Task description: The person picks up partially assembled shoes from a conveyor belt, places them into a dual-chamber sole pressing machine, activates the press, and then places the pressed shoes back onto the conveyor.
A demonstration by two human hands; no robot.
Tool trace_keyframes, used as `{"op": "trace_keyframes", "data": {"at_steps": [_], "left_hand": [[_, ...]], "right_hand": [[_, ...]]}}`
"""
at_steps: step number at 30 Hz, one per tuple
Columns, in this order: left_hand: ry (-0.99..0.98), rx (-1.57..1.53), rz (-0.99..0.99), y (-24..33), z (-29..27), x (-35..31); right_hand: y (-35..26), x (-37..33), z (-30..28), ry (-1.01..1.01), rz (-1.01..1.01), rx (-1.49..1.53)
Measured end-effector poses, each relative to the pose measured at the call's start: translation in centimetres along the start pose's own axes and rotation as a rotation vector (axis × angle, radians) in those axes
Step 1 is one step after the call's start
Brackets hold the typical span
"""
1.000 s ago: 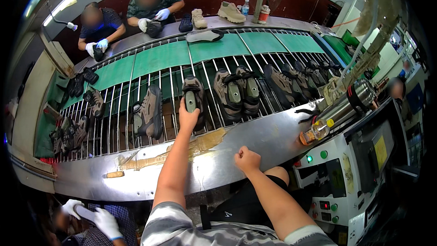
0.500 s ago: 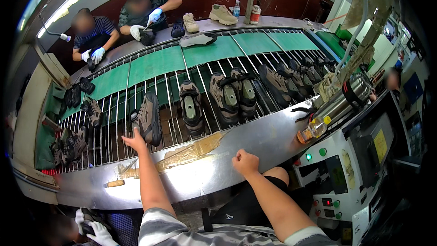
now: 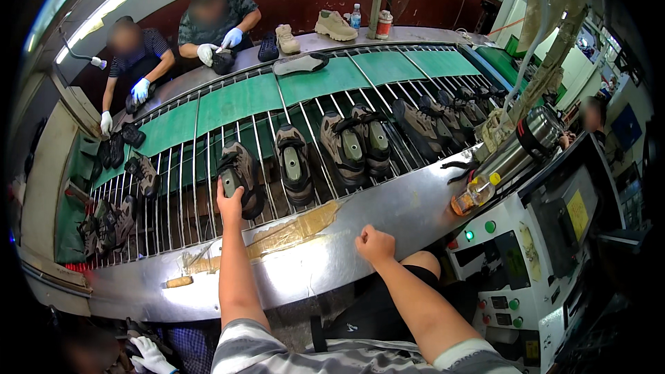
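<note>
My left hand (image 3: 230, 201) grips the heel end of a brown and black hiking shoe (image 3: 240, 166), with the thumb over its opening. That shoe stands on the metal bar rack (image 3: 174, 208), a green shoe last showing inside it. Just to its right is another such shoe (image 3: 292, 166), then a pair (image 3: 342, 145) close together, all with green lasts in them. My right hand (image 3: 376, 244) is closed in a fist over the near steel edge, and nothing shows in it.
More shoes stand at the rack's right end (image 3: 417, 125) and left end (image 3: 125, 218). A wood-handled tool (image 3: 179, 282) lies on the steel ledge. A steel flask (image 3: 523, 140), a bottle (image 3: 476, 194) and a control panel (image 3: 499, 270) are at right. Two gloved co-workers (image 3: 220, 24) work across.
My left hand has moved slightly right and turned the shoe from its tilted side view to upright, closer to the neighbouring shoe. The right fist has barely moved. One co-worker's hand has reached toward dark shoes.
</note>
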State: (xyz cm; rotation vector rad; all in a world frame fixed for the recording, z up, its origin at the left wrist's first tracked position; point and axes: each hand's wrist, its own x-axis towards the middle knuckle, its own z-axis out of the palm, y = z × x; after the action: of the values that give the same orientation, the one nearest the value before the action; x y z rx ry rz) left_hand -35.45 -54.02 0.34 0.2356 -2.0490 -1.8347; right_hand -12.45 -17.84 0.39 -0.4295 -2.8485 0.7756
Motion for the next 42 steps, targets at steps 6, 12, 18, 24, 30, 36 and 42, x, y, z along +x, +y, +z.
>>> {"op": "trace_keyframes", "data": {"at_steps": [6,12,18,24,30,36,42], "left_hand": [[-0.029,0.135,0.050,-0.8,2.2,-1.9],[0.054,0.377,0.156,2.9,4.8,-4.8],[0.036,0.202,0.564,12.5,13.7,-10.7],[-0.421,0.409,0.409,12.1,29.6,-11.3],[-0.709,0.775,0.381,10.5,35.5,-8.2],[-0.746,0.617,0.365,9.0,34.2,-5.5],[-0.576,0.490,0.391,7.1,31.2,-7.3]], "right_hand": [[0.3,-0.1,0.5,-0.034,0.029,0.021],[0.1,-0.4,0.3,0.027,-0.018,0.007],[0.4,-0.4,0.7,0.094,-0.049,0.004],[-0.1,-0.1,0.3,0.094,-0.099,0.017],[0.6,-0.1,0.7,0.183,-0.121,0.018],[0.3,-0.2,0.3,0.147,-0.076,0.033],[0.1,-0.1,-0.1,0.147,-0.072,0.047]]}}
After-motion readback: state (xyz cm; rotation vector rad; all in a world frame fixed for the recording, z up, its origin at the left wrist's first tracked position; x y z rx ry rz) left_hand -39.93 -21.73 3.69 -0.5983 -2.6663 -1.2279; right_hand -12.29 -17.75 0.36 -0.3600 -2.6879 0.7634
